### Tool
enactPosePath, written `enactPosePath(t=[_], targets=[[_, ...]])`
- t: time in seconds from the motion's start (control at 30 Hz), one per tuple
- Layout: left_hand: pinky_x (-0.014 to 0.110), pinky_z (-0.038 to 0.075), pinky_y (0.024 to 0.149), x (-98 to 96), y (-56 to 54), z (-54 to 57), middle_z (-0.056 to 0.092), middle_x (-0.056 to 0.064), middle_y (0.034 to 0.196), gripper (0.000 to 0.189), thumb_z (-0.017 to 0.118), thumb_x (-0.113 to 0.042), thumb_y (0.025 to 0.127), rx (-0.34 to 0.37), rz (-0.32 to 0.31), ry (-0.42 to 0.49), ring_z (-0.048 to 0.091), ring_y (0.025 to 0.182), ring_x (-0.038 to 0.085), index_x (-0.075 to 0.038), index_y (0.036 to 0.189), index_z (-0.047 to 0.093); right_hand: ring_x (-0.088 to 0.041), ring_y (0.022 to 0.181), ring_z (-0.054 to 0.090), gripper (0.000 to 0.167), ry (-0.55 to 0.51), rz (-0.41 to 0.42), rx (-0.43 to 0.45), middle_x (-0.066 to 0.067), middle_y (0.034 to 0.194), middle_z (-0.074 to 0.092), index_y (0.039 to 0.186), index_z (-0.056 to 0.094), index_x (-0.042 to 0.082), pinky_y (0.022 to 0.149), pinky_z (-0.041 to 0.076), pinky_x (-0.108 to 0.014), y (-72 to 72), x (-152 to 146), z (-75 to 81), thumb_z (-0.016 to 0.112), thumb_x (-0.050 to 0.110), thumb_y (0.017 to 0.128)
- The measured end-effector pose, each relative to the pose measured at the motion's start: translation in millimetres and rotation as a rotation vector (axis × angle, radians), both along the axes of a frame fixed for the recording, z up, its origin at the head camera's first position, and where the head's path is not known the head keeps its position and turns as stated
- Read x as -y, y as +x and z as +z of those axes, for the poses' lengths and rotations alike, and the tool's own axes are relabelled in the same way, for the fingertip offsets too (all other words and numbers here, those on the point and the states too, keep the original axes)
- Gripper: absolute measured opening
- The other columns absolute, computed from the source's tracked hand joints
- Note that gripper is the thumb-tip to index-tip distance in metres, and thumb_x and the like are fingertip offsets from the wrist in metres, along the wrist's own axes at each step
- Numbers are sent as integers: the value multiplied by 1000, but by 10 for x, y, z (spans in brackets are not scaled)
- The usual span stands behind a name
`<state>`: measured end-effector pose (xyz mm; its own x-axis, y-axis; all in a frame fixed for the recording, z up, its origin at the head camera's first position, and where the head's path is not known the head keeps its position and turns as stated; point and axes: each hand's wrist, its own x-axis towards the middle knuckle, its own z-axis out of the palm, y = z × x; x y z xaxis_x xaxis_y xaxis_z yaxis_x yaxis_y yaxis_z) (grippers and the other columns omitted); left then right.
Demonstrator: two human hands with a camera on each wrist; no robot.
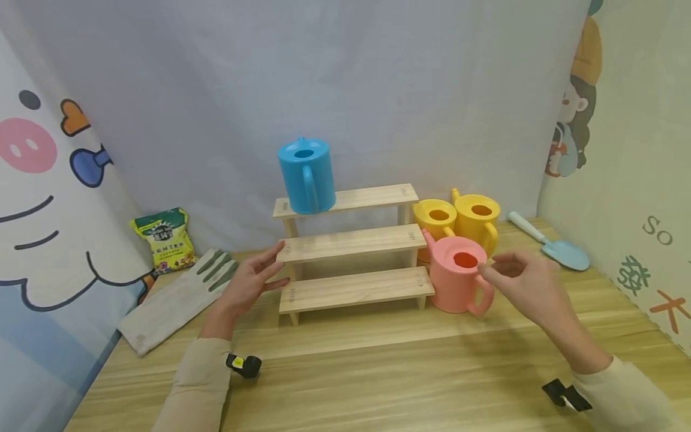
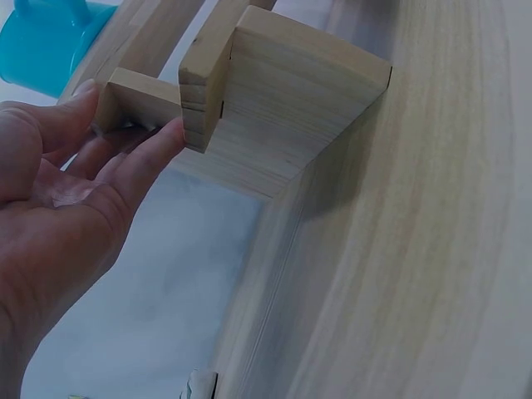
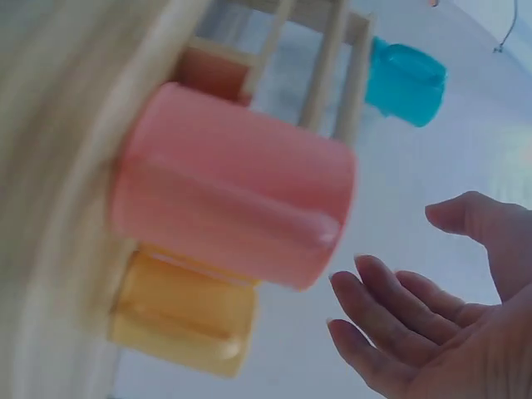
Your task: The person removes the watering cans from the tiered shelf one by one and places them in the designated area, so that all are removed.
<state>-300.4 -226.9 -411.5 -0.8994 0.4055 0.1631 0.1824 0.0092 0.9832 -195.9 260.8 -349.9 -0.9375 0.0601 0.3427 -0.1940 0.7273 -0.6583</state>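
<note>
A three-tier wooden stand [image 1: 353, 243] is on the table, with a blue watering can [image 1: 306, 177] on the left of its top tier. My left hand [image 1: 249, 281] touches the stand's left end around the middle board, fingers mostly straight. In the left wrist view, its thumb and fingers [image 2: 154, 162] meet the board ends. A pink watering can [image 1: 456, 276] stands on the table against the stand's right end. Beside its handle is my right hand [image 1: 526, 285]; the right wrist view shows that hand [image 3: 424, 332] with fingers spread, apart from the can, holding nothing.
Two yellow watering cans [image 1: 475, 219] stand behind the pink one. A light-blue trowel [image 1: 564, 252] lies at the back right. To the left are a green and yellow bag [image 1: 166, 243] and a pair of gloves [image 1: 178, 306]. A grey cloth [image 1: 378, 90] hangs behind.
</note>
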Motion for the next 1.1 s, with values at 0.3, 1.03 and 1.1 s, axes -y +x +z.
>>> enactPosePath(t=[0.3,1.03,1.1], targets=[[41,52,101,-7,-21,2,10,5,167,59,49,-15,107,0,4,-7,9,152,25,-8,160,23,-31,86,72,21,-15,99,-220,-12,93,75,97,73,1,70,61,-37,-159,515,325,76,21,90],[40,53,100,-21,-2,-1,11,5,167,59,51,-15,107,16,21,-3,9,152,25,-8,159,24,-22,84,70,23,-233,311,-257,-10,96,74,102,73,-1,77,61,-35,-818,1713,882,76,18,89],[40,53,100,-16,-6,-1,12,6,167,59,51,-15,107,17,23,-1,10,152,26,-8,159,24,-22,85,70,23,-249,309,-259,-11,96,74,102,73,-1,77,61,-34,-873,1811,892,76,18,89]])
